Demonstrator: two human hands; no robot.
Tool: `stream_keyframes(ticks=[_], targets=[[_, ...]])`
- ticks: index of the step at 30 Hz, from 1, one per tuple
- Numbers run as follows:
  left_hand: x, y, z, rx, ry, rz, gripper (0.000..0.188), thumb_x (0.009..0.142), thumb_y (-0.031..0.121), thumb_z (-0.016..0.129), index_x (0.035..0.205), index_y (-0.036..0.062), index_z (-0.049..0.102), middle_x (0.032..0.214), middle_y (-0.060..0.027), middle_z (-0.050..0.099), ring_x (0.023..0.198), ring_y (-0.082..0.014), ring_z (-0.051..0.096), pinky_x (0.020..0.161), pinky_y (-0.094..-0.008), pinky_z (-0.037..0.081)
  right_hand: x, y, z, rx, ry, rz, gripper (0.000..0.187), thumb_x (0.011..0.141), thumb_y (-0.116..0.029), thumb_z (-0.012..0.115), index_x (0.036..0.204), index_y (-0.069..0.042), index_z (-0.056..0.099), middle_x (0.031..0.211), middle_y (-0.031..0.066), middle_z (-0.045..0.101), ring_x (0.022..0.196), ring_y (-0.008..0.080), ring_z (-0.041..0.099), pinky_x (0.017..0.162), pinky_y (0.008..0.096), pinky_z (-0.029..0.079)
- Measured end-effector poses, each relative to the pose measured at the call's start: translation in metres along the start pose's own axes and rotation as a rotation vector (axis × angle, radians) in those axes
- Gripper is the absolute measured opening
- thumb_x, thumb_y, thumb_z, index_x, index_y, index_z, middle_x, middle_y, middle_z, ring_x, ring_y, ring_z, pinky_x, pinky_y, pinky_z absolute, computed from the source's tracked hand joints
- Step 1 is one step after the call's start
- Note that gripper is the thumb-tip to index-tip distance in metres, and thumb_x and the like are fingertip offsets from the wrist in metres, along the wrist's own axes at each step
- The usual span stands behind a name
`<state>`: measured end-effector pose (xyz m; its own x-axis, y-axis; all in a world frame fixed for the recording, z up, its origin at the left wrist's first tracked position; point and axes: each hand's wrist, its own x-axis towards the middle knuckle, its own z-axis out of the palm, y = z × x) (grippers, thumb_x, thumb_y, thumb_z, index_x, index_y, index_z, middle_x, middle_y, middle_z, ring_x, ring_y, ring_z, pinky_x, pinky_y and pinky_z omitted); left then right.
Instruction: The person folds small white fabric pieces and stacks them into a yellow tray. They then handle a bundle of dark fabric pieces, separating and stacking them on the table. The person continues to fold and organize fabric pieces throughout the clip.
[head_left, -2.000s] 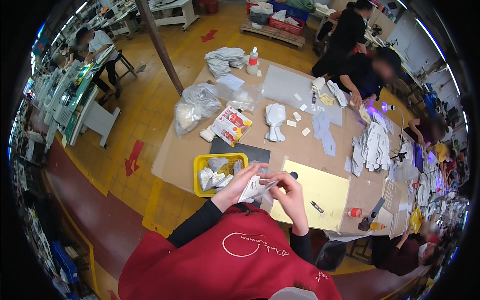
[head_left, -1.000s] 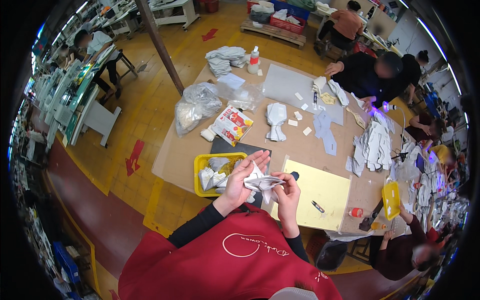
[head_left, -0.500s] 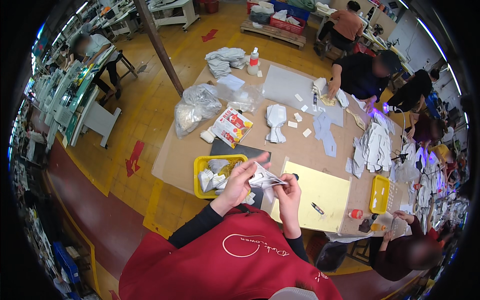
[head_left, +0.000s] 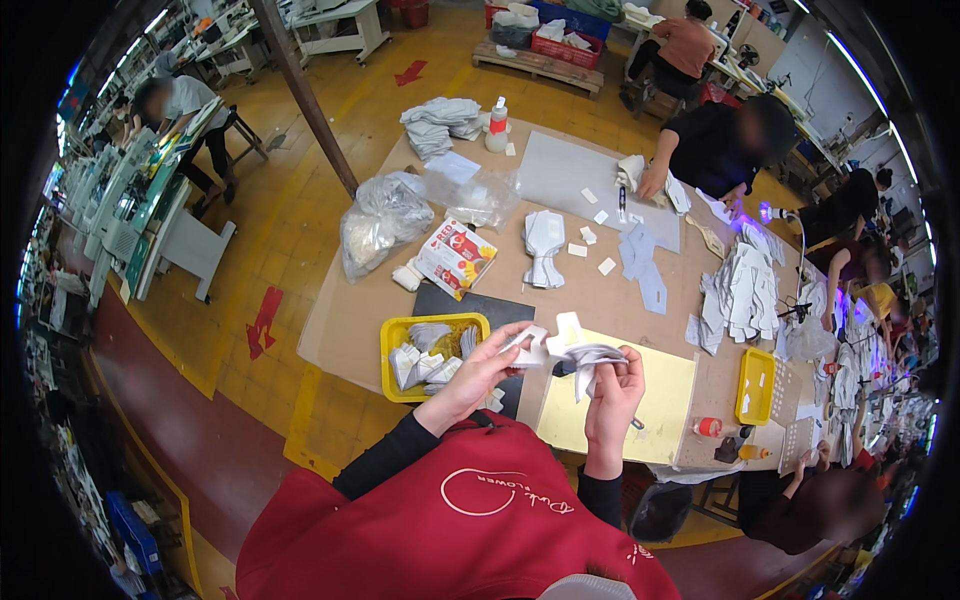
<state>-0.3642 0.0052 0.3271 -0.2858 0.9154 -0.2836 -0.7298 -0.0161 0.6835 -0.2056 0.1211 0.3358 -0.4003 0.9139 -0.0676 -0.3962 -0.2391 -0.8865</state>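
Note:
Both of my hands are raised over the near edge of the table, closed on small cut fabric pieces. A few white pieces (head_left: 530, 348) are pinched in my left hand (head_left: 474, 381), beside a yellow basket (head_left: 386, 368) of folded fabric pieces and yellowish strands. My right hand (head_left: 613, 402) grips a small stack of white and grey fabric pieces (head_left: 592, 354), fanned out above a pale yellow board (head_left: 660, 400). One white piece (head_left: 569, 328) sticks up from the stack. The two bunches lie close together; whether they touch I cannot tell.
Across the table lie a white fabric stack (head_left: 543, 245), a plastic bag (head_left: 382, 222), a printed box (head_left: 456, 258) and a glue bottle (head_left: 497, 127). Rightward are a large fabric pile (head_left: 742, 292) and another yellow tray (head_left: 745, 385). Co-workers sit at the far and right sides.
My hands have moved apart, the right one shifting rightward. The bunched white pieces are now split between both hands, and the right hand's stack has fanned out.

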Motion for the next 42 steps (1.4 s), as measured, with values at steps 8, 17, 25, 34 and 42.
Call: stream_keyframes(ticks=[8,17,25,34,42], targets=[[0.005,-0.009,-0.002,0.022,0.094,0.105,0.039,0.101,0.012,0.042,0.138,0.0026,0.036,0.135,-0.0103,0.047,0.121,-0.0194,0.051,0.103,-0.0336,0.043,-0.017,0.017,0.025,0.163,0.005,0.191,0.025,0.087,0.009,0.052,0.107,-0.005,0.048,0.098,0.0053,0.06,0.086,0.0087,0.058,0.076,0.0214,0.047],[-0.004,0.006,0.016,-0.289,-0.035,0.054,0.039,0.1,0.017,0.045,0.136,0.0024,0.04,0.137,-0.012,0.047,0.122,-0.0205,0.051,0.101,-0.0335,0.044,-0.023,0.037,0.022,0.03,0.007,0.196,0.023,0.086,0.008,0.055,0.105,-0.004,0.049,0.093,0.0035,0.057,0.086,0.0081,0.056,0.076,0.0213,0.047],[-0.003,0.003,0.007,-0.105,0.04,-0.045,0.037,0.101,0.02,0.042,0.133,0.0003,0.042,0.133,-0.0121,0.053,0.122,-0.0205,0.052,0.103,-0.0362,0.042,-0.024,0.03,0.017,-0.173,-0.01,0.067,0.02,0.085,0.008,0.055,0.102,-0.002,0.052,0.096,0.004,0.058,0.088,0.0089,0.055,0.079,0.022,0.044],[-0.004,0.003,0.0,-0.122,0.041,-0.017,0.037,0.103,0.022,0.038,0.132,-0.0007,0.042,0.134,-0.0145,0.052,0.121,-0.0243,0.053,0.101,-0.0377,0.045,-0.007,0.009,-0.005,0.109,0.14,-0.014,0.026,0.086,0.01,0.049,0.111,0.0,0.049,0.105,0.0083,0.06,0.094,0.0123,0.057,0.085,0.0254,0.045],[-0.002,0.008,-0.004,-0.159,0.018,-0.065,0.048,0.105,0.034,0.027,0.136,0.0001,0.038,0.133,-0.0156,0.052,0.121,-0.025,0.054,0.1,-0.0379,0.046,-0.004,-0.001,-0.02,0.099,0.168,-0.038,0.027,0.086,0.009,0.052,0.111,0.0,0.049,0.104,0.0083,0.059,0.094,0.0129,0.057,0.085,0.026,0.045]])
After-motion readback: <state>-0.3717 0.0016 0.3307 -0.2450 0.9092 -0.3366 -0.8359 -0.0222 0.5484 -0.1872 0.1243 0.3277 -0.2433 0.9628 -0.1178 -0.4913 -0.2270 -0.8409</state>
